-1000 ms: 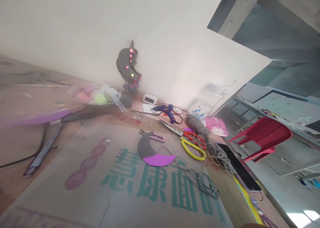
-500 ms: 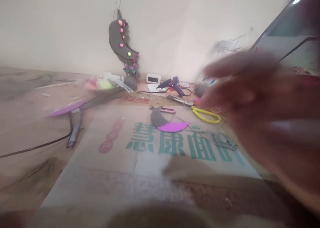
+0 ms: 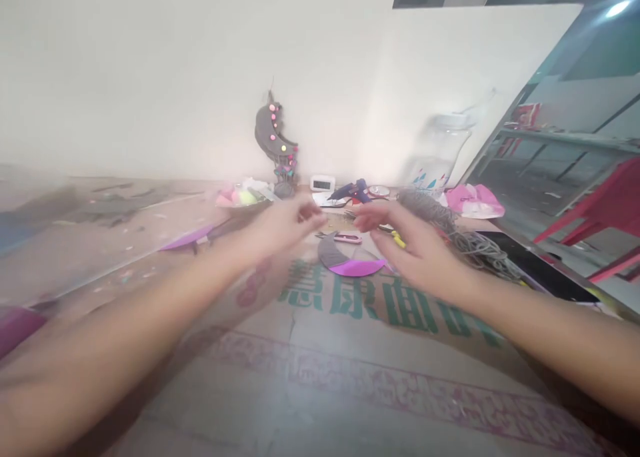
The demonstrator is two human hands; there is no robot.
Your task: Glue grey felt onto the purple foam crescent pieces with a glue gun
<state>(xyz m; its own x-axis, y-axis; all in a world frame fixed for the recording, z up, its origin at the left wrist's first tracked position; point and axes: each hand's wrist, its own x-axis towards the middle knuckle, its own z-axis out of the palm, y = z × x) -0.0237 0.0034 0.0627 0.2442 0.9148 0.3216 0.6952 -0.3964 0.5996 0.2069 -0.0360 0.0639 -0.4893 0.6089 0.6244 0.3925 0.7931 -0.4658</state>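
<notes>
Both my arms stretch forward over a cardboard sheet (image 3: 350, 350) printed with green characters. My left hand (image 3: 287, 223) is smeared by motion just left of a grey and purple crescent piece (image 3: 350, 262) lying on the cardboard. My right hand (image 3: 410, 243) hovers just right of that piece, fingers stretched out toward the left hand, with nothing in it. A pink utility knife (image 3: 347, 238) lies between the two hands. Yellow-handled scissors (image 3: 399, 240) are mostly hidden behind my right hand.
At the wall stand a grey moon ornament with coloured dots (image 3: 273, 133), a small clock (image 3: 323, 183), a blue glue gun (image 3: 353, 190) and a clear jar (image 3: 440, 150). Grey twine (image 3: 435, 213), a pink bag (image 3: 475, 200) and a black phone (image 3: 545, 270) lie right. A red chair (image 3: 610, 210) stands beyond the edge.
The view has swung and levelled. My right hand, close and blurred before the camera earlier, is now out over the cardboard, and my left arm has come into view beside it.
</notes>
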